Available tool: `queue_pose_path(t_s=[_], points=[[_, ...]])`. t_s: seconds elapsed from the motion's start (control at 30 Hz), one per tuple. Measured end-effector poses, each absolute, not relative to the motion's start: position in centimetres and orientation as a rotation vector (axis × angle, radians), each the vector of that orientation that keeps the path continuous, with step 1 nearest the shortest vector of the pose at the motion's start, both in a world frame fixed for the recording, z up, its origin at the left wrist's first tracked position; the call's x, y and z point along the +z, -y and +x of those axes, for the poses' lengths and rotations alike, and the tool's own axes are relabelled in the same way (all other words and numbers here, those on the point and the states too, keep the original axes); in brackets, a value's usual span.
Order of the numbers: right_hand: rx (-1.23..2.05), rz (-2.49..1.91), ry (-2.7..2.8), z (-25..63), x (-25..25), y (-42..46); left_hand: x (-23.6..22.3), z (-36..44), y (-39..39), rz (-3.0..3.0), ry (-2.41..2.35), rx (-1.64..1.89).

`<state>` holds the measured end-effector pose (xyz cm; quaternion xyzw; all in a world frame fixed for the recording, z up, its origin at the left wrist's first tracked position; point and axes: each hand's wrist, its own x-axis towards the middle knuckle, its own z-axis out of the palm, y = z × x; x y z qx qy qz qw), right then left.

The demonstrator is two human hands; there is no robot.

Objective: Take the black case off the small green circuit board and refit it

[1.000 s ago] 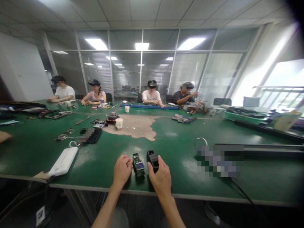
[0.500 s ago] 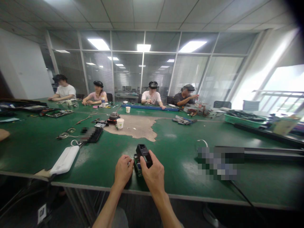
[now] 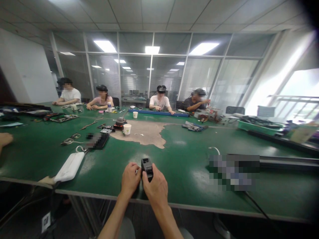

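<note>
My right hand (image 3: 157, 185) grips a black plastic casing (image 3: 147, 163) with cut-out openings, thumb along its left side and fingers along its right. The casing sits close above the green table (image 3: 184, 186), where the circuit board with a small screen was; that board is now hidden from sight. Just left of the casing is my left hand (image 3: 131, 176), its fingers curled and pinched together beside the casing's edge. What those fingers hold, if anything, is too small to make out.
A white power bank-like block (image 3: 69, 167) with a cable lies to the left. Beyond are a paper cup (image 3: 127, 129) on bare brown board (image 3: 152, 137), and grey gloves (image 3: 193, 126). Several people sit across the table; another person's hand (image 3: 5, 139) shows at far left.
My right hand lifted the black casing leftward over the circuit board and lowered it, covering the board. My left hand stayed nearly in place, fingers still curled.
</note>
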<state>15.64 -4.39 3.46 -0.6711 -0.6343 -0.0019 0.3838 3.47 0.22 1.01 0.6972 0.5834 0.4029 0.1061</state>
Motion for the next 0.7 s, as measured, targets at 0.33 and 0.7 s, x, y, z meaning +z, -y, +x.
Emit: queue_pose_path(t_s=[0.33,0.7], points=[[-0.055,-1.702,1.6,15.6,1.7,4.8,0.9,3.6,-0.4,2.066,-1.727,1.173],[-0.037,-1.653,1.584,15.6,1.1,4.8,1.0,3.5,-0.4,2.066,-1.721,1.161]])
